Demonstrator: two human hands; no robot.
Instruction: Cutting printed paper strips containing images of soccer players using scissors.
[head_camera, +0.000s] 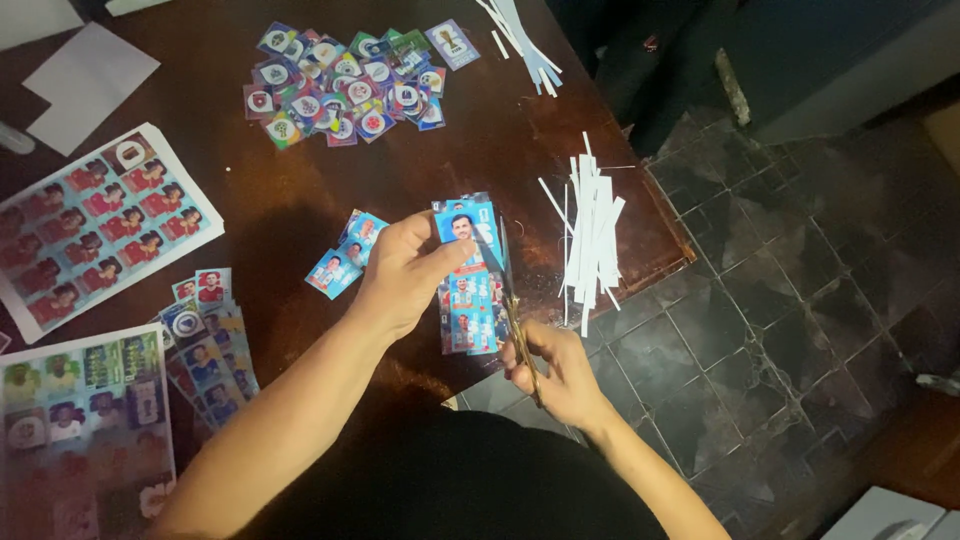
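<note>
Dark wooden bench (300, 210) over dark stone tile floor (800, 260). Left hand (400, 275) gripping a blue sticker strip (470, 290) at bench's near edge; right hand (560, 375) clasping scissors (515, 320) against it. White paper offcuts (592, 235) just right of strip, round sticker pile (345, 90) beyond, printed sheets (95, 225) far left.

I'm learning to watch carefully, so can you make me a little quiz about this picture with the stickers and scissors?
1. True or false: the right hand holds scissors that cut along the right edge of a blue strip of picture cards.
2. Which hand grips that strip near its top: left hand or right?
3. Where do the thin white paper trimmings lie?
A. on the floor tiles
B. on the dark wooden table, near its right edge
C. on the red printed sheet

Key: 1 true; 2 left; 3 B.
</note>
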